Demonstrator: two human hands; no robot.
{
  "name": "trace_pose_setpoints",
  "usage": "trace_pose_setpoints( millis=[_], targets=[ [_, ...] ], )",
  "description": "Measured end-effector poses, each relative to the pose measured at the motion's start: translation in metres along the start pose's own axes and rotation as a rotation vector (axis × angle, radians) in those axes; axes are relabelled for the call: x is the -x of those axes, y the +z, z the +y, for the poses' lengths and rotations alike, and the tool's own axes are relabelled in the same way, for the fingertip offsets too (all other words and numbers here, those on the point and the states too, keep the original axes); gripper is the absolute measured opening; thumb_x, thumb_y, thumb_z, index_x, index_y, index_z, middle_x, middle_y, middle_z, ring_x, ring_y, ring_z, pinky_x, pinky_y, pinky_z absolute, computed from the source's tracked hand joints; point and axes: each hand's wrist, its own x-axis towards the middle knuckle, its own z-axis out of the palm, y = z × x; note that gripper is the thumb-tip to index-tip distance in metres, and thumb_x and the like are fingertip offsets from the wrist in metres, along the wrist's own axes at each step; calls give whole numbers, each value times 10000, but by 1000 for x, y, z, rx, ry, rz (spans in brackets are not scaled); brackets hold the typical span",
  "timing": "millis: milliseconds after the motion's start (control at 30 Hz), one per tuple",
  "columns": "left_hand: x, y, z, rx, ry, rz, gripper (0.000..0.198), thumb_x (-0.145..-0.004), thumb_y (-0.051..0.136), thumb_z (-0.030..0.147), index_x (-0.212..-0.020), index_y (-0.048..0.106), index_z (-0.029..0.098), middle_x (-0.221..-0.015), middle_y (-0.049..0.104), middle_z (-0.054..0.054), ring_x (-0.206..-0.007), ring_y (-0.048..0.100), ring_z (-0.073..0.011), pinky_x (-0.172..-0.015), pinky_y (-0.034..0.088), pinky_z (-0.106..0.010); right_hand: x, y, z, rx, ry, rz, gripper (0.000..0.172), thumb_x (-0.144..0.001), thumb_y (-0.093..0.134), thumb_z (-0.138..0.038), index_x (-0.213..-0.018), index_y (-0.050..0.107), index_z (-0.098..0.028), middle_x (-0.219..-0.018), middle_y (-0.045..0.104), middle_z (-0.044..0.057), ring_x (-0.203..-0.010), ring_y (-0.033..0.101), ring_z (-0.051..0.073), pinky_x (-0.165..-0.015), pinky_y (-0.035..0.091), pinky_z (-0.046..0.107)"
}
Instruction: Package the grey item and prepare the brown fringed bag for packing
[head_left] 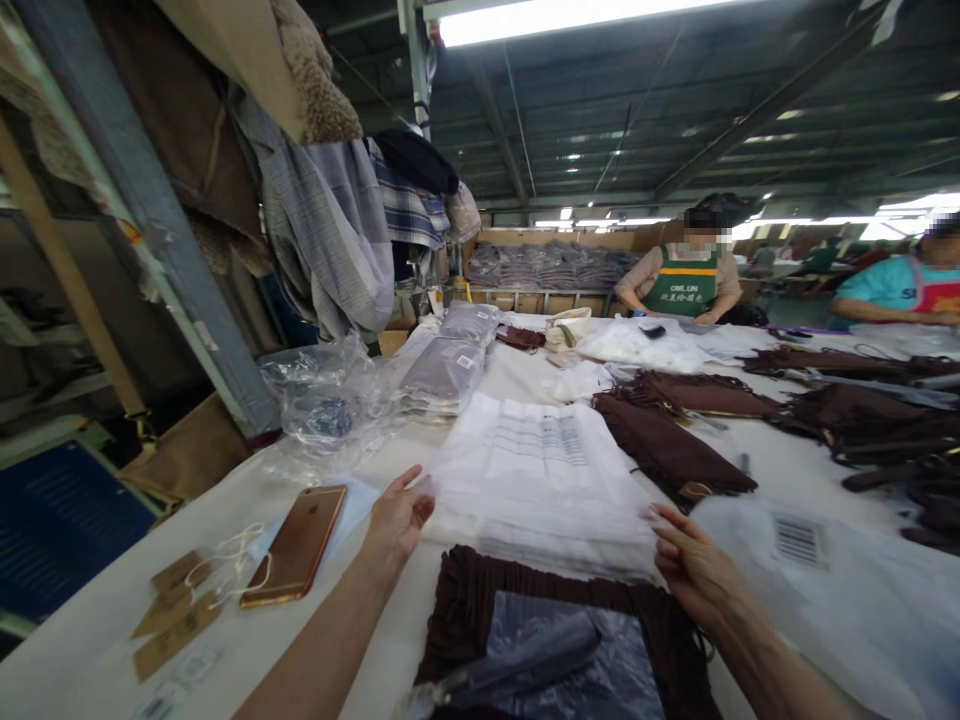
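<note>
A stack of translucent white plastic bags (536, 480) with printed lines of text lies in front of me. At its left edge, my left hand (403, 512) has fingers curled and pinching the top bag's edge. My right hand (688, 560) pinches the same bag at its right corner, thumb and fingers together. Nearer to me lies a brown fringed bag (457, 610), with a dark, plastic-wrapped strap (540, 655) and clear film on top. The right wrist passes over its right side. A larger white plastic bag with a barcode label (801, 541) is beside my right forearm.
A rose-gold phone (300, 540), brown card tags (176, 610) with white strings and crumpled clear plastic (322, 400) lie on the left. Packed grey goods (442, 370) stand behind. Brown fringed bags (675, 440) cover the right. Two co-workers (686, 285) stand across the table. Clothes (322, 220) hang at upper left.
</note>
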Motion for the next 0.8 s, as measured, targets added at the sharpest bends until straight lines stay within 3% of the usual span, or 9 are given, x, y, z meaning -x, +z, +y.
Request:
trace_pose_setpoints(
  millis=[100, 200, 400, 567, 700, 800],
  targets=[
    [0, -1, -5, 9, 29, -49, 196, -695, 707, 206, -826, 568, 162, -660, 611, 2, -560, 574, -93, -569, 502, -216, 4, -1, 1, -73, 46, -28, 375, -436, 700, -442, -718, 532, -262, -612, 587, -24, -533, 564, 149, -509, 497, 318],
    [3, -4, -15, -30, 55, -123, 236, -667, 714, 297, -802, 582, 155, -731, 644, -19, -629, 602, -113, -641, 530, -250, 11, -6, 4, -44, 65, -49, 425, -425, 726, -488, -710, 520, -250, -659, 609, -22, -638, 612, 177, -627, 518, 336],
    [23, -8, -39, -295, 136, -236, 465, -618, 631, 525, -896, 651, 151, -789, 677, -24, -741, 628, -195, -718, 522, -312, 31, -24, 5, 266, 70, -92, 366, -538, 682, -550, -624, 561, -216, -555, 573, -29, -559, 521, 153, -549, 401, 274],
    [43, -13, -42, -590, 219, -175, 470, -674, 517, 563, -903, 677, 184, -898, 704, -44, -936, 612, -275, -885, 442, -361, 50, -30, 8, 522, 39, 10, 393, -565, 556, -630, -625, 578, -242, -629, 609, 1, -674, 551, 216, -663, 383, 326],
    [59, -16, -40, -712, 199, -134, 546, -711, 414, 602, -924, 667, 168, -1008, 691, -82, -1031, 585, -302, -958, 394, -396, 64, -28, 9, 719, 50, 38, 458, -648, 393, -686, -646, 539, -253, -643, 622, 13, -680, 588, 231, -655, 408, 336],
    [70, -18, -39, -720, 123, -163, 553, -768, 382, 597, -950, 655, 152, -988, 693, -80, -1004, 595, -289, -957, 402, -403, 73, -29, 8, 730, 118, 27, 497, -658, 366, -719, -671, 539, -253, -615, 609, -2, -667, 594, 221, -618, 425, 313]
  ],
)
